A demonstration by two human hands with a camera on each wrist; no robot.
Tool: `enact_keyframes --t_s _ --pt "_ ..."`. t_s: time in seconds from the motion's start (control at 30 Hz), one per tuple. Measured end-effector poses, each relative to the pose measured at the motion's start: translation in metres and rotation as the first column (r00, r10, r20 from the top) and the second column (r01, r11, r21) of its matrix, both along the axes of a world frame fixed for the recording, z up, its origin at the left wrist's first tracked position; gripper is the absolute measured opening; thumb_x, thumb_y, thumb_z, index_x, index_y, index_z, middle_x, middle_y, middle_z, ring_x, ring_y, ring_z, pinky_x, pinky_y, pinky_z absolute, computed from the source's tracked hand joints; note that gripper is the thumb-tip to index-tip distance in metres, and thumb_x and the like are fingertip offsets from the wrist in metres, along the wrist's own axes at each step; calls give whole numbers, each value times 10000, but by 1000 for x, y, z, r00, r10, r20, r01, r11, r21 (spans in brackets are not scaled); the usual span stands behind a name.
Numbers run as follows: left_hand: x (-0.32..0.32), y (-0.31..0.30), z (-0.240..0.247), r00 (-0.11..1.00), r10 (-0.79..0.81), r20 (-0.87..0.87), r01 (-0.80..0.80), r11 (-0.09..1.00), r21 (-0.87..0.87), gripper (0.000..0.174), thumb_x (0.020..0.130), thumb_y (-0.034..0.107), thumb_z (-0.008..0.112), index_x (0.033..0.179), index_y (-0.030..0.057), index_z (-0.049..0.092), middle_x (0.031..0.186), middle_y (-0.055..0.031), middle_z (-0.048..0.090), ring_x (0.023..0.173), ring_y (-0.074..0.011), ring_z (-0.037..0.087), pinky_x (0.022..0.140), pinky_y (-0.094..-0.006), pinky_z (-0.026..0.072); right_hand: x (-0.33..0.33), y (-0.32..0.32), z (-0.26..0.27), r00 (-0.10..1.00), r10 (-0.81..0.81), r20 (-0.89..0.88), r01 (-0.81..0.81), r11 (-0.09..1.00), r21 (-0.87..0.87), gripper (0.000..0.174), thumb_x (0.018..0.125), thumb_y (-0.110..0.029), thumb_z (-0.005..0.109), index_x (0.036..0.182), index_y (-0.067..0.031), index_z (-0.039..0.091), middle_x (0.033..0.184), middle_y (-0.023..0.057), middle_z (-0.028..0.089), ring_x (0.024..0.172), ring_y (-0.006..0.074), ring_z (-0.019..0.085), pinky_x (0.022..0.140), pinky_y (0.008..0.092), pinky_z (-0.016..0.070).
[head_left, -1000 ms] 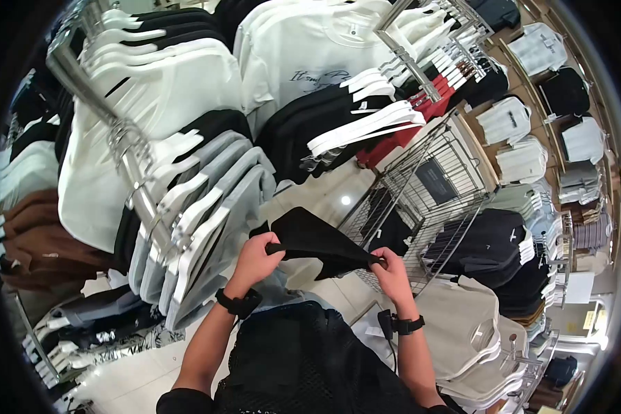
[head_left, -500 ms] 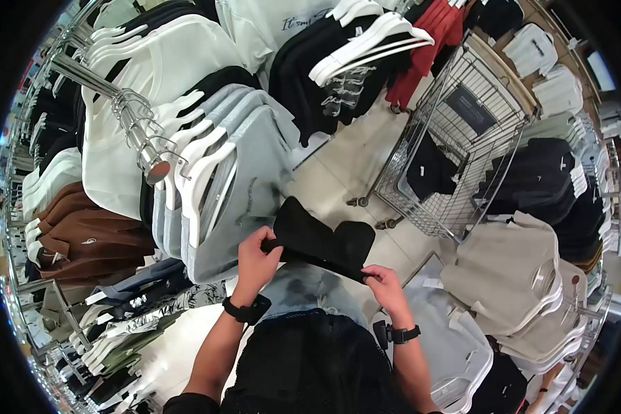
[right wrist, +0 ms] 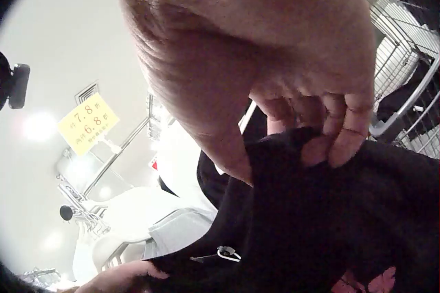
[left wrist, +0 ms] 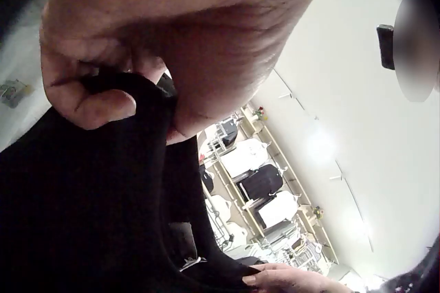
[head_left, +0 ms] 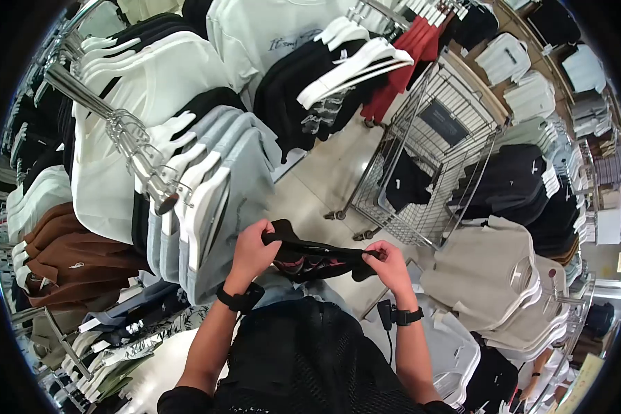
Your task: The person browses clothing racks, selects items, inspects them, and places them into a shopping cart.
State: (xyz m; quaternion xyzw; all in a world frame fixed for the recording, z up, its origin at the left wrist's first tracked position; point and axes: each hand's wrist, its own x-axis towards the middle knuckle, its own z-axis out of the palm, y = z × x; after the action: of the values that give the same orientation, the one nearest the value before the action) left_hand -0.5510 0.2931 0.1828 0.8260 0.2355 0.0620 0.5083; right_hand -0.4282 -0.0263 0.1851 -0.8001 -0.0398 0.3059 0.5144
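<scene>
In the head view a black shirt point(head_left: 317, 250) stretches between both hands in front of the body. My left hand point(head_left: 254, 248) pinches one end of its upper edge, and my right hand point(head_left: 386, 265) pinches the other. The left wrist view shows the thumb and curled fingers on the black cloth point(left wrist: 89, 190), with a small label point(left wrist: 183, 241) inside the neckline. In the right wrist view the fingertips grip the folded edge, and a pink print point(right wrist: 381, 279) shows low on the cloth. Part of the shirt is hidden in folds.
A wire shopping cart point(head_left: 443, 123) stands ahead to the right, with a black garment point(head_left: 407, 183) inside. Grey shirts point(head_left: 245, 179) on white hangers crowd the left side, near a metal rail end point(head_left: 165, 202). Beige shirts point(head_left: 476, 259) hang close on the right.
The shirt has turned between the hands, so pink print now shows on its near side. Both hands keep their hold on its edge. The head view has shifted, moving the cart within it.
</scene>
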Motion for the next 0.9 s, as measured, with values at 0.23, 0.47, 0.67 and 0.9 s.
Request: enact_keyframes --t_s 0.23,0.47,0.67,0.9 --pt "11 36 -11 999 -17 -29 16 1000 -15 232 741 121 708 847 31 523 725 -169 577 691 -373 587 616 -423 446 42 43 6 984 -22 177 -17 977 214 243 764 62 686 992 -24 670 883 -10 627 761 58 557 671 235 453" --pt "23 27 1 998 19 -54 -7 976 216 257 699 75 722 874 29 539 832 -154 537 767 -369 560 669 -454 432 98 70 1 996 47 82 -70 949 307 252 770 55 654 1005 -34 681 912 -40 637 690 18 482 624 203 404" --pt "49 8 -21 999 35 2 -35 991 130 202 711 36 691 820 6 523 739 -136 568 688 -302 601 637 -399 469 184 74 1 888 432 160 -459 862 215 250 798 -60 708 1045 -32 681 945 24 682 857 149 624 764 309 498" --pt "120 -45 22 946 290 143 -294 956 7 149 766 -58 632 764 10 499 715 -36 523 685 -113 499 637 -265 410 270 58 -20 677 724 131 -730 683 -4 345 839 -242 810 1094 -40 696 1010 88 737 924 229 707 815 355 553"
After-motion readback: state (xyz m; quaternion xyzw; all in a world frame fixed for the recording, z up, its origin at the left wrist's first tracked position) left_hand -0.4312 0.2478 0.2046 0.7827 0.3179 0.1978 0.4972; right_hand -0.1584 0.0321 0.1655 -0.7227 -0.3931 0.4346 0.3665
